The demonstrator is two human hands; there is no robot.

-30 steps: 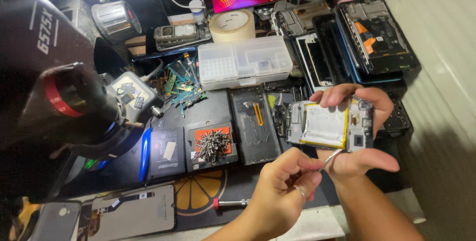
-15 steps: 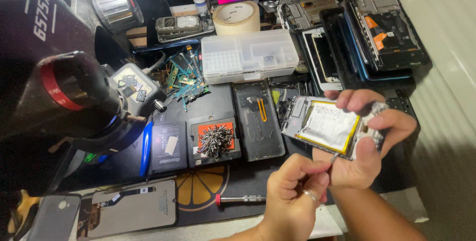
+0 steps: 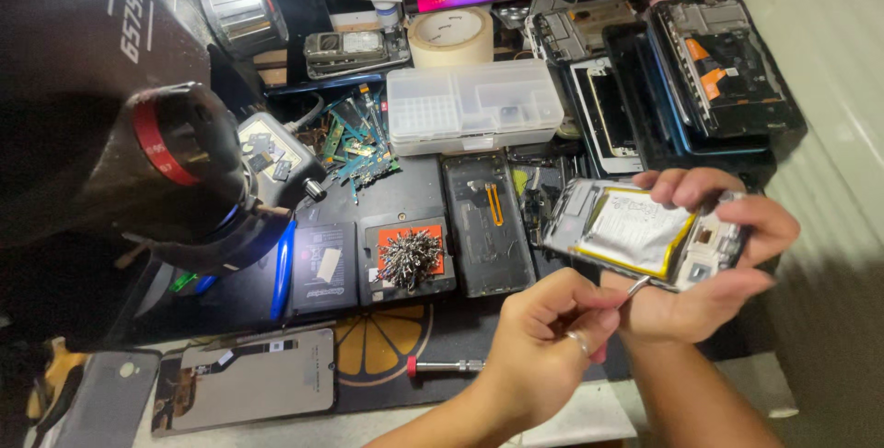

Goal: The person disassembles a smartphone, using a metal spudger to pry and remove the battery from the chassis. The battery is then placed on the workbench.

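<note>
Right now the right hand (image 3: 714, 287) cradles an opened black smartphone with a silver pouch battery edged in yellow (image 3: 635, 232), held in the air above the right part of the counter (image 3: 856, 337), near its front edge. Its grip is closed around the phone: fingers curl over the far long side and the palm supports the near one. The left hand (image 3: 543, 342) pinches a thin metal prying tool (image 3: 637, 286), its grip narrow and tight on the shaft, with the tip touching the phone's near edge just below the battery.

Judging by this, the step in hand is working the tip in at the battery's lower edge. A next move would call for a shallow angle and gentle leverage, since a pouch battery dents and punctures easily, while the right hand keeps the frame steady.

Toward the counter's middle lies a heap of small silver screws on an orange pad (image 3: 410, 259), and a red-handled screwdriver (image 3: 447, 367) lies near the front edge. A clear plastic compartment box (image 3: 474, 107) sits further back, with a cream roll of tape (image 3: 451, 35) behind it.
</note>
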